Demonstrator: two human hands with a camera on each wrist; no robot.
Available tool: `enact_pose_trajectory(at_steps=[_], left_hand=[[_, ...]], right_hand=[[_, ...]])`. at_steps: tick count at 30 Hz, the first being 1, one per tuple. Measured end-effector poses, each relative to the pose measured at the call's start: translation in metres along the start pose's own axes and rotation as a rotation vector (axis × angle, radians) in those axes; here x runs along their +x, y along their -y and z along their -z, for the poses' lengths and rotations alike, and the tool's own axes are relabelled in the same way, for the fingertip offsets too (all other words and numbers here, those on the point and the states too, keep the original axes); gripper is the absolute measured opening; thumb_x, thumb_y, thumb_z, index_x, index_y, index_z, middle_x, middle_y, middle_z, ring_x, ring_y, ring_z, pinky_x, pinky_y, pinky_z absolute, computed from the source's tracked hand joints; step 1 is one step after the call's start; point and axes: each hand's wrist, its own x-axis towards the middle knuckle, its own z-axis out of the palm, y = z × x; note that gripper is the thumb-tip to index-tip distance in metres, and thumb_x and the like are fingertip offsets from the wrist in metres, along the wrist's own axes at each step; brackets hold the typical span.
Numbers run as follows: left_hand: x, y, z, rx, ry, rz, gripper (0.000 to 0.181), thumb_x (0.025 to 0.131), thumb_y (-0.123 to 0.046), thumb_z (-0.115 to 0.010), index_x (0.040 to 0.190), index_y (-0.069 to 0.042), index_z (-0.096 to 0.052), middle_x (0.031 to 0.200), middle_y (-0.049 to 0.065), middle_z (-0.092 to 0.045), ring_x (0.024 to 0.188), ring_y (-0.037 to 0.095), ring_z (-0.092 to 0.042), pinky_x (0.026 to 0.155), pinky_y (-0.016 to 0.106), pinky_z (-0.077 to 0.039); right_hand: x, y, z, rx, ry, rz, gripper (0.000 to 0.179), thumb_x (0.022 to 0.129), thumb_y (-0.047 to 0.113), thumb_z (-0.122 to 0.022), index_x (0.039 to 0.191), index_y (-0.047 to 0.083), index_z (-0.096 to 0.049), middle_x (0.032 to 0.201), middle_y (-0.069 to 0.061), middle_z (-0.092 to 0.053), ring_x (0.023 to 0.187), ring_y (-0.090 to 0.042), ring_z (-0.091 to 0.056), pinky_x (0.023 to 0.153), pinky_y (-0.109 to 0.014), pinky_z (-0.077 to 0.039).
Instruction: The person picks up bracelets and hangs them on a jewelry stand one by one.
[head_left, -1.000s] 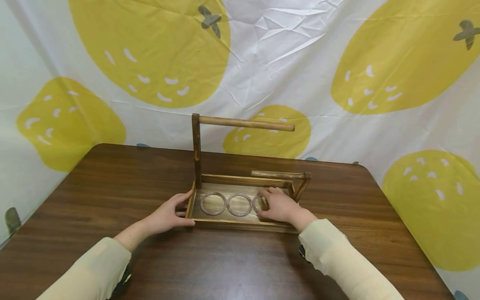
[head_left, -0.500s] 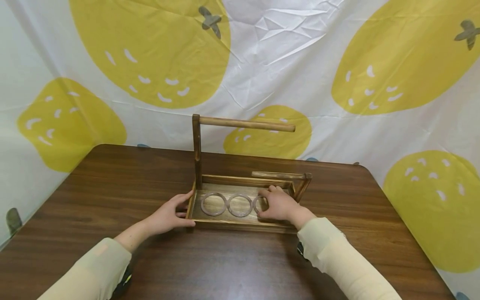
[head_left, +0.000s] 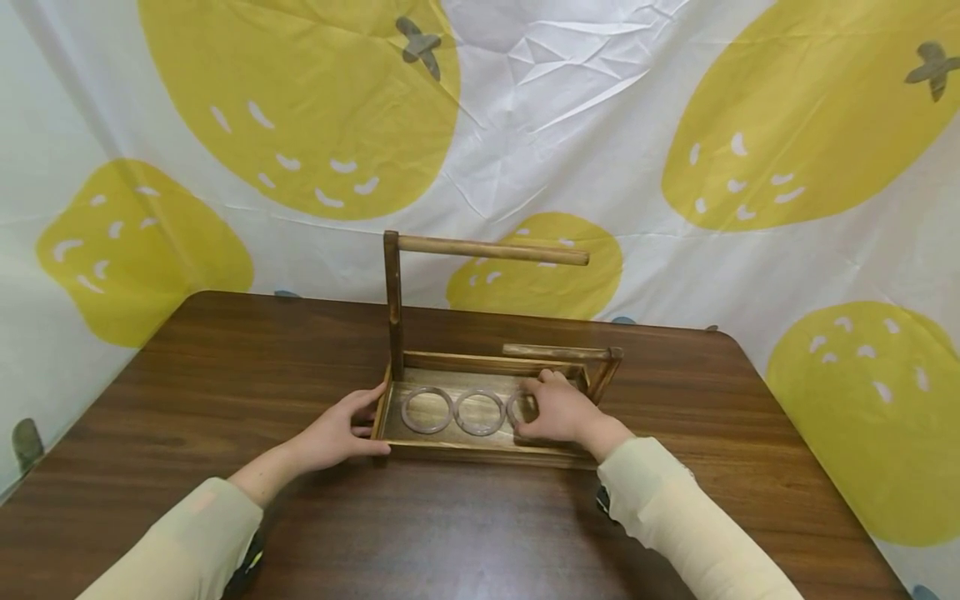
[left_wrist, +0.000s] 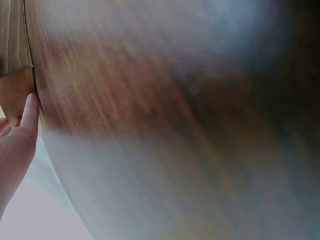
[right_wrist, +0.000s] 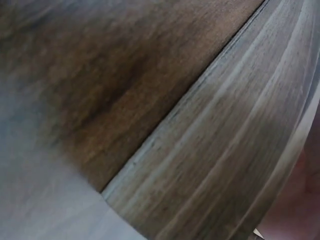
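A brown wooden tray stand [head_left: 480, 454] with low walls and two bars sits on the table. Two pale lilac bangles [head_left: 427, 410] lie flat side by side on its floor. To their right is a third bangle [head_left: 513, 411], partly covered by my right hand [head_left: 564, 414]. That hand reaches over the front wall, thumb and fingers spread across the ring and holding it. At the tray's left end, my left hand [head_left: 337, 432] grips the corner, thumb along the front wall and fingers at the short side. The left wrist view shows a finger [left_wrist: 30, 112] against the wood.
A tall post [head_left: 393, 308] at the tray's left carries a long round bar [head_left: 495, 249]. At the right a lower bar [head_left: 555, 350] stretches left over the back wall. The dark wooden table [head_left: 300, 350] ends at a lemon-patterned cloth [head_left: 525, 150].
Almost nothing differs. The right fingertips have shifted very slightly at the third bangle; the tray, the other bangles and my left hand stay in place.
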Motion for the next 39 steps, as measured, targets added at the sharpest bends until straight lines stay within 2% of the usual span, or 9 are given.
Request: enact_pose_trajectory(at_steps=[8, 15, 23, 29, 39], left_hand=[[0.0, 0.002, -0.001, 0.008, -0.007, 0.002, 0.094, 0.077, -0.013, -0.077, 0.147, 0.005, -0.017, 0.141, 0.032, -0.024, 0.121, 0.048, -0.044, 0.093, 0.036, -0.053], [0.0, 0.001, -0.002, 0.009, -0.003, -0.011, 0.093, 0.077, -0.012, -0.077, 0.146, 0.007, -0.017, 0.14, 0.033, -0.025, 0.12, 0.048, -0.045, 0.094, 0.037, -0.053], [0.0, 0.001, -0.001, 0.002, -0.003, -0.015, 0.094, 0.077, -0.011, -0.077, 0.147, 0.006, -0.017, 0.139, 0.033, -0.026, 0.121, 0.048, -0.044, 0.094, 0.037, -0.053], [0.0, -0.001, -0.002, 0.006, 0.003, -0.031, 0.093, 0.077, -0.01, -0.076, 0.146, 0.007, -0.016, 0.139, 0.034, -0.025, 0.12, 0.049, -0.044, 0.094, 0.039, -0.052], [0.0, -0.001, -0.002, 0.004, 0.001, -0.021, 0.093, 0.077, -0.011, -0.076, 0.146, 0.007, -0.016, 0.139, 0.034, -0.025, 0.12, 0.048, -0.044, 0.094, 0.038, -0.053]], right_hand=[[-0.004, -0.002, 0.003, 0.025, -0.03, 0.018, 0.067, 0.071, 0.037, -0.072, 0.128, 0.005, -0.054, 0.113, -0.017, -0.054, 0.1, -0.028, -0.051, 0.079, -0.037, -0.053], [-0.013, 0.0, 0.012, 0.053, -0.005, 0.011, 0.065, 0.076, 0.036, -0.072, 0.13, 0.008, -0.051, 0.125, -0.021, -0.05, 0.107, -0.031, -0.052, 0.078, -0.039, -0.054], [-0.019, 0.003, 0.018, 0.052, -0.034, 0.052, 0.061, 0.075, 0.034, -0.072, 0.127, 0.008, -0.053, 0.122, -0.02, -0.052, 0.107, -0.032, -0.053, 0.08, -0.041, -0.054], [-0.023, 0.006, 0.022, 0.043, -0.052, 0.097, 0.063, 0.073, 0.033, -0.073, 0.126, 0.005, -0.053, 0.122, -0.02, -0.053, 0.11, -0.032, -0.053, 0.088, -0.043, -0.052], [-0.034, 0.012, 0.032, 0.064, -0.058, 0.104, 0.064, 0.073, 0.032, -0.074, 0.127, 0.006, -0.051, 0.124, -0.019, -0.052, 0.114, -0.033, -0.052, 0.091, -0.045, -0.051]])
